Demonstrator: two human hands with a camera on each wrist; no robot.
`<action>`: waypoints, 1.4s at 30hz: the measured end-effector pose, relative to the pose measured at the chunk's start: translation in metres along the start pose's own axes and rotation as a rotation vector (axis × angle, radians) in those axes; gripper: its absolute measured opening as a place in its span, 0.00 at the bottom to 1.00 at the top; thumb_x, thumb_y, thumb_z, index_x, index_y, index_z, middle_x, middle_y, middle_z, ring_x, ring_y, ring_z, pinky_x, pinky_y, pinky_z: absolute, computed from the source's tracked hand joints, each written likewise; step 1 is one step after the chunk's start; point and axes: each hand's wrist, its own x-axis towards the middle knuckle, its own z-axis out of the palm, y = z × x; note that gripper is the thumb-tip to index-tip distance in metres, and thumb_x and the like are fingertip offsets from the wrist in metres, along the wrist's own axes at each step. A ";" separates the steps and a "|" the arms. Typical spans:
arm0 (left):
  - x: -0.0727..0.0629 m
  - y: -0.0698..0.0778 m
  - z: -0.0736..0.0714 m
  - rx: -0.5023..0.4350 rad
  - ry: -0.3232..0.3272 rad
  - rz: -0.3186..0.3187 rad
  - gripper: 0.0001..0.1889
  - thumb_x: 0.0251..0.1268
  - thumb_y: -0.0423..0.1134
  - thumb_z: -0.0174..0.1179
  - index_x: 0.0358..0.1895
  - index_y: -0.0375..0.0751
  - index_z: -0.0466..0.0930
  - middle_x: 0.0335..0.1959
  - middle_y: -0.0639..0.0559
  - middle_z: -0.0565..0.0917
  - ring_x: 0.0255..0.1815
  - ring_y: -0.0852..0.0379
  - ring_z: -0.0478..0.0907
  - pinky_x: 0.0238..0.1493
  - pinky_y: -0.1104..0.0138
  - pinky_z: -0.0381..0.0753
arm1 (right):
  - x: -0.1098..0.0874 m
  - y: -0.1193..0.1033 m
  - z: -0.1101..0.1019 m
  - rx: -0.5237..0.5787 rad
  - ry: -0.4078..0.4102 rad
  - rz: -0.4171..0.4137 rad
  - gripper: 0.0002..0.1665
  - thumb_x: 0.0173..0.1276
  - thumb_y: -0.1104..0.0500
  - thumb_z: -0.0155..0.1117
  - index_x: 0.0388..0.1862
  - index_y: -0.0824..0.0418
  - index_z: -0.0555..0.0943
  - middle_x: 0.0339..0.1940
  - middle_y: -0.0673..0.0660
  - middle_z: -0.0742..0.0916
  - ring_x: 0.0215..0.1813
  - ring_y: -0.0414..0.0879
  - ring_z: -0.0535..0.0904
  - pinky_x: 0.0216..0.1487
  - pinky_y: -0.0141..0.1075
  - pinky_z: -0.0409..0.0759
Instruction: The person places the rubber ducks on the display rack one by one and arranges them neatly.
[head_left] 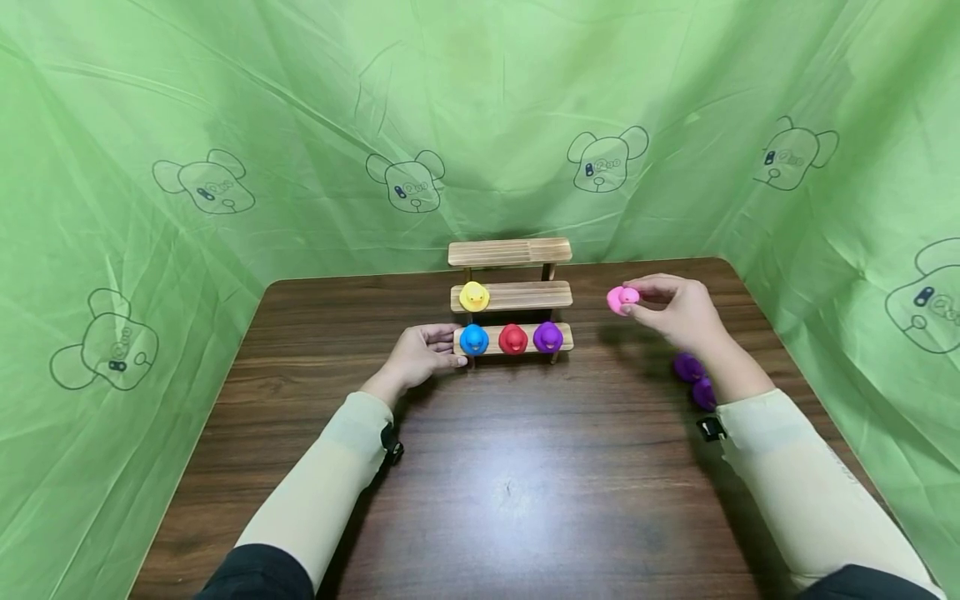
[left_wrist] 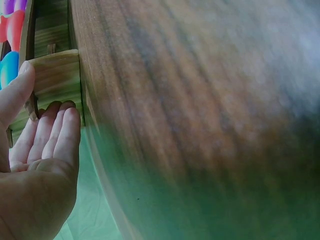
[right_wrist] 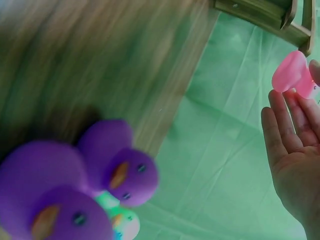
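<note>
A three-step wooden stand (head_left: 510, 252) is at the back of the table. My left hand (head_left: 418, 354) holds the left end of its lowest step, thumb at the front and fingers behind. On that step sit a blue rubber duck (head_left: 473, 340), a red duck (head_left: 513, 339) and a purple duck (head_left: 548, 337). A yellow duck (head_left: 474, 295) occupies the left of the middle step. Right of the stand, above the table, my right hand (head_left: 678, 312) pinches a pink rubber duck (head_left: 622, 300) between thumb and fingertips.
Two more purple ducks (head_left: 703, 394) stand on the dark wooden table (head_left: 525, 467) below my right wrist. The right wrist view also shows a small pale green duck (right_wrist: 129, 224) behind them. Green cloth (head_left: 510, 108) with printed bear heads encloses the back and sides.
</note>
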 end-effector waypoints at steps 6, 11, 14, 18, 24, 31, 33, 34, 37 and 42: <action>0.000 0.002 0.001 0.004 0.018 -0.011 0.34 0.56 0.24 0.77 0.68 0.29 0.78 0.64 0.37 0.83 0.63 0.42 0.82 0.59 0.65 0.85 | 0.005 -0.022 0.010 0.020 -0.024 -0.009 0.19 0.63 0.60 0.82 0.52 0.61 0.90 0.52 0.59 0.90 0.49 0.45 0.88 0.52 0.31 0.86; 0.000 0.001 0.002 0.000 0.018 -0.013 0.34 0.56 0.24 0.77 0.68 0.29 0.78 0.64 0.37 0.83 0.63 0.42 0.82 0.59 0.66 0.85 | 0.010 -0.033 0.021 0.015 -0.030 -0.033 0.18 0.62 0.60 0.83 0.51 0.60 0.90 0.51 0.58 0.91 0.50 0.49 0.88 0.53 0.31 0.86; -0.001 0.002 0.001 -0.007 0.012 -0.013 0.34 0.56 0.23 0.77 0.68 0.28 0.77 0.64 0.35 0.82 0.64 0.40 0.81 0.59 0.65 0.85 | 0.015 -0.039 0.028 0.015 -0.039 -0.067 0.19 0.61 0.61 0.83 0.51 0.60 0.91 0.50 0.57 0.91 0.51 0.50 0.87 0.56 0.37 0.86; -0.002 0.002 0.001 -0.014 0.005 -0.015 0.34 0.57 0.24 0.76 0.69 0.28 0.76 0.65 0.34 0.81 0.66 0.38 0.79 0.60 0.65 0.84 | 0.020 -0.048 0.038 0.016 -0.056 -0.092 0.20 0.60 0.62 0.84 0.51 0.60 0.90 0.50 0.56 0.91 0.51 0.49 0.87 0.57 0.43 0.85; 0.000 0.000 0.001 -0.011 0.013 -0.016 0.34 0.56 0.24 0.77 0.69 0.28 0.77 0.64 0.35 0.82 0.64 0.41 0.81 0.59 0.66 0.85 | 0.026 -0.061 0.054 0.032 -0.081 -0.108 0.20 0.60 0.61 0.84 0.52 0.61 0.90 0.50 0.57 0.91 0.50 0.50 0.87 0.58 0.47 0.85; 0.001 -0.001 0.001 -0.001 0.020 -0.016 0.34 0.55 0.23 0.77 0.68 0.30 0.78 0.64 0.37 0.83 0.63 0.43 0.82 0.59 0.65 0.85 | 0.033 -0.070 0.070 0.054 -0.102 -0.120 0.19 0.59 0.60 0.84 0.50 0.59 0.91 0.49 0.55 0.92 0.49 0.48 0.88 0.56 0.44 0.87; 0.002 -0.001 0.000 0.000 0.021 -0.015 0.34 0.55 0.24 0.78 0.68 0.30 0.78 0.64 0.37 0.83 0.64 0.43 0.82 0.60 0.65 0.85 | 0.035 -0.071 0.075 0.054 -0.108 -0.123 0.19 0.60 0.60 0.84 0.50 0.59 0.91 0.49 0.55 0.91 0.49 0.48 0.88 0.55 0.42 0.87; 0.002 -0.001 0.000 0.003 0.021 -0.015 0.34 0.55 0.24 0.78 0.68 0.30 0.78 0.64 0.37 0.83 0.64 0.42 0.81 0.60 0.64 0.84 | 0.036 -0.072 0.077 0.054 -0.113 -0.123 0.19 0.60 0.60 0.84 0.50 0.59 0.91 0.49 0.55 0.91 0.49 0.47 0.88 0.54 0.42 0.88; 0.002 -0.001 0.000 0.010 0.021 -0.018 0.35 0.55 0.24 0.78 0.68 0.30 0.78 0.65 0.37 0.82 0.64 0.43 0.81 0.60 0.64 0.84 | 0.040 -0.075 0.085 0.049 -0.128 -0.126 0.19 0.60 0.60 0.83 0.51 0.59 0.90 0.50 0.55 0.91 0.50 0.47 0.87 0.55 0.42 0.87; 0.002 -0.003 0.000 0.001 0.022 -0.025 0.34 0.55 0.24 0.78 0.68 0.31 0.78 0.64 0.38 0.83 0.63 0.44 0.82 0.59 0.65 0.85 | 0.045 -0.078 0.096 0.028 -0.141 -0.125 0.19 0.61 0.58 0.83 0.52 0.57 0.91 0.49 0.54 0.91 0.51 0.46 0.87 0.57 0.42 0.85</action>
